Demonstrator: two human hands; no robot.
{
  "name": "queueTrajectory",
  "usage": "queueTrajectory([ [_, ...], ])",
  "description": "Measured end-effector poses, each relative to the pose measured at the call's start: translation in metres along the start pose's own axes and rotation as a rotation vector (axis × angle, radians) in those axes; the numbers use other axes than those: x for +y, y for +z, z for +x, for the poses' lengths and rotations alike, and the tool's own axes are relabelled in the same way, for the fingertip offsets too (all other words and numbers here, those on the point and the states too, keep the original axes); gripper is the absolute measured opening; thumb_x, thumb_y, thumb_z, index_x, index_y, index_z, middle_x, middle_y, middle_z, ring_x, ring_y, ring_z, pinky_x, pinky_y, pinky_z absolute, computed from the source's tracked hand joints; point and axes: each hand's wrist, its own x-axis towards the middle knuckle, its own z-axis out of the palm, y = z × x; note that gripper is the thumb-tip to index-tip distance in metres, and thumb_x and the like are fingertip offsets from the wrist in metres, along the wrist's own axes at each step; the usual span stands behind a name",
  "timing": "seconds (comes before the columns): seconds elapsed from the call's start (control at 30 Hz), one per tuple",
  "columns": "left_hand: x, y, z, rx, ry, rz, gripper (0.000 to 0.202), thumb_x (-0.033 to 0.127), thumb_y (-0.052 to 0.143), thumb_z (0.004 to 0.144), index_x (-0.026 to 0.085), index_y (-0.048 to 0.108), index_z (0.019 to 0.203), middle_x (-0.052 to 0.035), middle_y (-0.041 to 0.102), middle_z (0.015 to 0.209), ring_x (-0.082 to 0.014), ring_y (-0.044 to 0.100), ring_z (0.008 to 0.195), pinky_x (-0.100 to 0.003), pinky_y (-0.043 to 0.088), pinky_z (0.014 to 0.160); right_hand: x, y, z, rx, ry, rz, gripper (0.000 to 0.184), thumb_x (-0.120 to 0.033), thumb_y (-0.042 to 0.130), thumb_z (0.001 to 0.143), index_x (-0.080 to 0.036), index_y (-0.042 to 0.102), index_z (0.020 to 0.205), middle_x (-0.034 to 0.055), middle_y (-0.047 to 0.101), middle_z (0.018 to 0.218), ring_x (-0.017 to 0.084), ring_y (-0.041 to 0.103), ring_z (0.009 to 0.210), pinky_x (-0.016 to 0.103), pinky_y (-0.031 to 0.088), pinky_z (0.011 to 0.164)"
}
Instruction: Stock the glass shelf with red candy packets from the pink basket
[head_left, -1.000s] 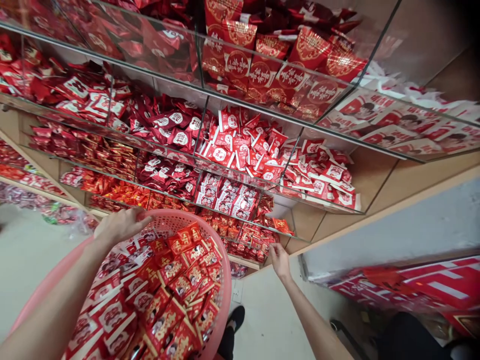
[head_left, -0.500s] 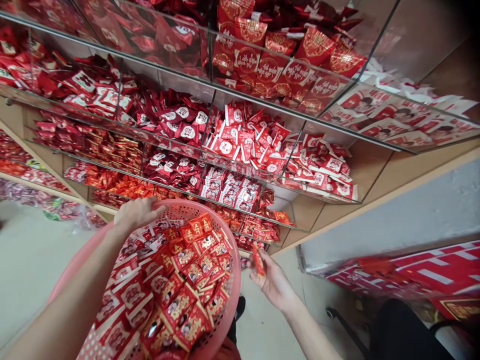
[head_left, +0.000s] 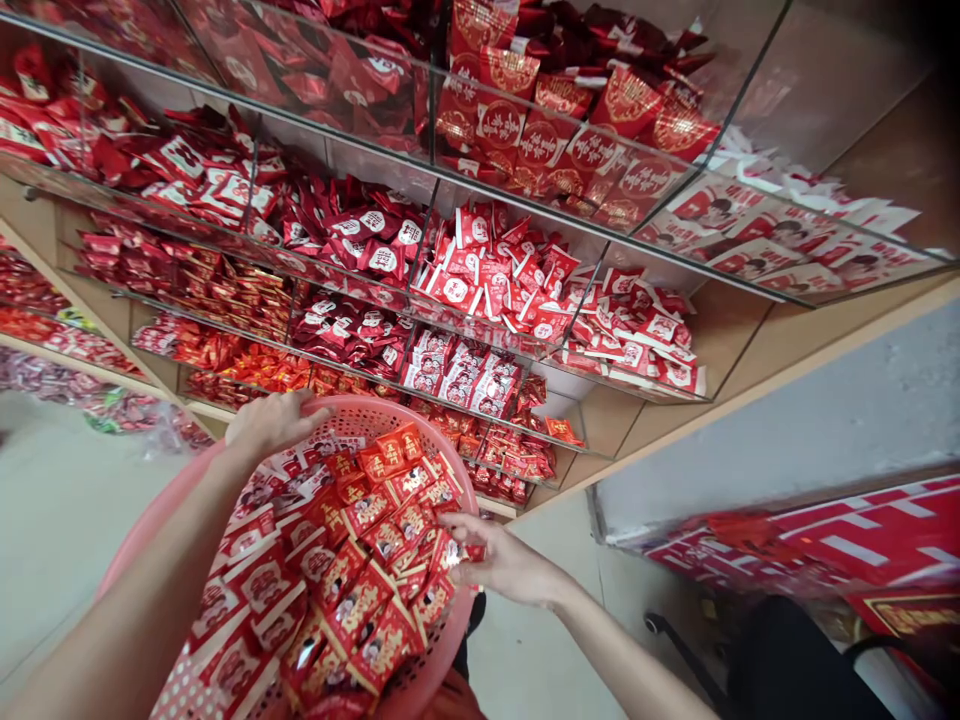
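A pink perforated plastic basket (head_left: 463, 628) is tilted in front of me, heaped with small red and gold packets (head_left: 390, 640) and some red ones with white edges. My left hand (head_left: 274, 425) grips the basket's far left rim, fingers curled over the edge. At the right rim, my right hand (head_left: 499, 562) reaches over the packets with thumb and fingers bent around a small red packet (head_left: 474, 552). Part of that packet is hidden by the fingers.
Slanted shelves with clear dividers hold heaps of red packets (head_left: 487, 270) beyond the basket. A wooden shelf edge (head_left: 675, 420) runs down from the right. A black chair (head_left: 795, 660) and red printed boxes (head_left: 870, 540) stand at lower right.
My right hand, with the small red packet, has moved left and slightly down from beside the basket to over its right rim. My left hand keeps its grip on the rim.
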Motion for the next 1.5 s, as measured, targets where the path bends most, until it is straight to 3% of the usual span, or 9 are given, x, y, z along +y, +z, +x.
queueTrajectory([
  [0.1, -0.001, 0.001, -0.001, -0.007, -0.020, 0.003, 0.074, 0.068, 0.026, 0.074, 0.018, 0.059, 0.117, -0.0198, 0.070, 0.100, -0.0378, 0.064, 0.095, -0.043, 0.047, 0.076, 0.006, -0.004, 0.001, -0.023, -0.032, -0.113, 0.054, -0.022, 0.074, 0.064, -0.023, 0.054, 0.114, -0.0002, 0.054, 0.099, 0.013, 0.053, 0.085, 0.022, 0.045, 0.066],
  [0.23, 0.001, -0.001, -0.004, -0.012, -0.020, 0.001, 0.075, 0.068, 0.026, 0.073, 0.017, 0.059, 0.117, -0.0198, 0.069, 0.101, -0.0383, 0.063, 0.096, -0.044, 0.047, 0.077, -0.002, -0.005, -0.001, -0.082, -0.100, -0.361, 0.030, -0.020, 0.074, 0.067, -0.021, 0.063, 0.095, -0.0005, 0.061, 0.094, 0.015, 0.055, 0.090, 0.027, 0.043, 0.081],
  [0.4, 0.003, -0.001, -0.006, -0.015, -0.011, 0.016, 0.073, 0.069, 0.023, 0.075, 0.020, 0.060, 0.114, -0.0186, 0.070, 0.100, -0.0369, 0.064, 0.095, -0.043, 0.047, 0.076, -0.008, 0.000, 0.000, -0.185, -0.179, -0.555, 0.032, -0.019, 0.076, 0.068, -0.022, 0.067, 0.098, 0.0008, 0.063, 0.098, 0.015, 0.057, 0.088, 0.026, 0.044, 0.080],
  [0.6, 0.005, 0.000, -0.005, -0.006, -0.005, 0.001, 0.074, 0.069, 0.026, 0.074, 0.019, 0.059, 0.117, -0.0198, 0.070, 0.099, -0.0376, 0.064, 0.094, -0.043, 0.046, 0.075, 0.000, 0.016, 0.002, -0.281, -0.176, -0.522, 0.045, -0.014, 0.068, 0.074, -0.024, 0.057, 0.117, -0.0004, 0.065, 0.093, 0.013, 0.060, 0.083, 0.022, 0.047, 0.075],
  [0.73, 0.007, -0.002, -0.006, -0.024, -0.015, 0.018, 0.073, 0.070, 0.026, 0.074, 0.020, 0.059, 0.116, -0.0184, 0.070, 0.099, -0.0359, 0.064, 0.094, -0.042, 0.047, 0.077, 0.001, 0.023, -0.003, -0.199, -0.280, -0.624, 0.043, -0.014, 0.062, 0.080, -0.024, 0.055, 0.121, 0.0032, 0.062, 0.103, 0.016, 0.059, 0.092, 0.025, 0.046, 0.082],
  [1.0, 0.006, 0.001, -0.001, -0.049, -0.029, 0.031, 0.081, 0.075, 0.020, 0.075, 0.018, 0.055, 0.121, -0.0205, 0.068, 0.104, -0.0356, 0.063, 0.097, -0.043, 0.046, 0.079, 0.014, 0.008, -0.022, 0.101, -0.331, -0.704, 0.040, -0.040, 0.065, 0.082, -0.023, 0.057, 0.118, 0.0063, 0.060, 0.112, 0.021, 0.052, 0.106, 0.035, 0.038, 0.096],
  [1.13, 0.008, -0.001, 0.001, -0.061, -0.025, 0.023, 0.082, 0.075, 0.017, 0.075, 0.017, 0.056, 0.118, -0.0222, 0.067, 0.105, -0.0377, 0.062, 0.099, -0.044, 0.046, 0.080, 0.025, -0.001, -0.022, 0.136, -0.311, -0.619, 0.022, -0.041, 0.059, 0.086, -0.023, 0.067, 0.096, 0.0029, 0.066, 0.092, 0.017, 0.058, 0.089, 0.031, 0.040, 0.087],
  [1.27, 0.010, -0.003, 0.003, -0.064, -0.014, 0.014, 0.084, 0.076, 0.016, 0.075, 0.016, 0.057, 0.117, -0.0227, 0.067, 0.104, -0.0381, 0.063, 0.098, -0.045, 0.046, 0.079, 0.032, 0.001, -0.014, 0.105, -0.272, -0.543, 0.026, -0.040, 0.052, 0.091, -0.021, 0.069, 0.086, 0.0011, 0.064, 0.077, 0.014, 0.056, 0.073, 0.024, 0.041, 0.070],
  [1.5, 0.013, -0.006, 0.004, -0.073, -0.027, 0.031, 0.082, 0.075, 0.015, 0.075, 0.019, 0.055, 0.120, -0.0197, 0.068, 0.103, -0.0364, 0.063, 0.097, -0.044, 0.047, 0.079, 0.034, 0.007, -0.002, 0.161, -0.207, -0.600, 0.024, -0.035, 0.051, 0.091, -0.021, 0.068, 0.080, -0.0012, 0.061, 0.072, 0.011, 0.053, 0.065, 0.022, 0.037, 0.062],
])
